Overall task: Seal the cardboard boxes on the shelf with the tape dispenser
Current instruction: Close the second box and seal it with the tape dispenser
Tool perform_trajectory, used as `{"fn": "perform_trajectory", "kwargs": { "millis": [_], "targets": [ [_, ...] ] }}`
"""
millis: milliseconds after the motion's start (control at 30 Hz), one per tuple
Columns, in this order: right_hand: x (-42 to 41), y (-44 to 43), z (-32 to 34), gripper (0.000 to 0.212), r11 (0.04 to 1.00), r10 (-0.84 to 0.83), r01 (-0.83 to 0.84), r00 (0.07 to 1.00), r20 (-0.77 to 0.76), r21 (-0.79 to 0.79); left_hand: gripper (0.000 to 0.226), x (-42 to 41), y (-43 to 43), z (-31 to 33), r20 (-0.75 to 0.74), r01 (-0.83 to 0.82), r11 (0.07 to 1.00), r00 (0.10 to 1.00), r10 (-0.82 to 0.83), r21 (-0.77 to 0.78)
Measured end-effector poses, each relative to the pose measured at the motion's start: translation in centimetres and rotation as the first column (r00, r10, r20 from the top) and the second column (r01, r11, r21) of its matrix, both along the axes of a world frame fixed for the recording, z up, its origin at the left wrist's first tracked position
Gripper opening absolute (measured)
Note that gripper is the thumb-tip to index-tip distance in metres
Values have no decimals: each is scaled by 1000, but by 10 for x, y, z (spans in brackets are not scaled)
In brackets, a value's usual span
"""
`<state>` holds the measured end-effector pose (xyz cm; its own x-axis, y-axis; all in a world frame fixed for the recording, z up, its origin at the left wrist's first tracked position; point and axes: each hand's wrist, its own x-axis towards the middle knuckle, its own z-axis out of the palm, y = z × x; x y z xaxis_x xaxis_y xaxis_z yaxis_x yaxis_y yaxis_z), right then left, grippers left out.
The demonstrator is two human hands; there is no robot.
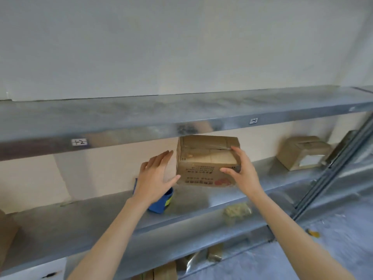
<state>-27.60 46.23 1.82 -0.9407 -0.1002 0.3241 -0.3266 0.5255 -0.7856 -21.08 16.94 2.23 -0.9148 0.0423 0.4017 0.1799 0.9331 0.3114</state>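
Cardboard box (203, 158) gripped by right hand (243, 171); splayed left hand (154, 176) partly hides tape dispenser (162, 204).

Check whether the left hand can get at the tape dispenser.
Probably yes: the left hand is open and empty, just in front of the tape dispenser on the shelf, nothing between them; the right hand holds the box.

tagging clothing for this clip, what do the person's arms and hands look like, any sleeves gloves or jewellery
The left arm and the right arm are bare down to the picture's bottom edge; no sleeves show. The left hand and the right hand wear no gloves, and no watch, bracelet or ring is visible. The picture is blurred, so a thin ring could be missed.
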Motion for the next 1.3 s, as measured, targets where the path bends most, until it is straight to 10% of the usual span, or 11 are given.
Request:
{"fn": "perform_trajectory", "kwargs": {
  "millis": [467, 1300],
  "targets": [
    [-73, 224, -21, 77, 997, -17, 12, 998, 63, 81, 88, -67, 192, -25, 180, -101, 983, 975, 129, -154],
    [-218, 348, -79, 78, 975, 24, -63, 983, 181, 214, 94, -190, 295, -51, 309, -232, 961, 912, 269, -152]
  ]
}}
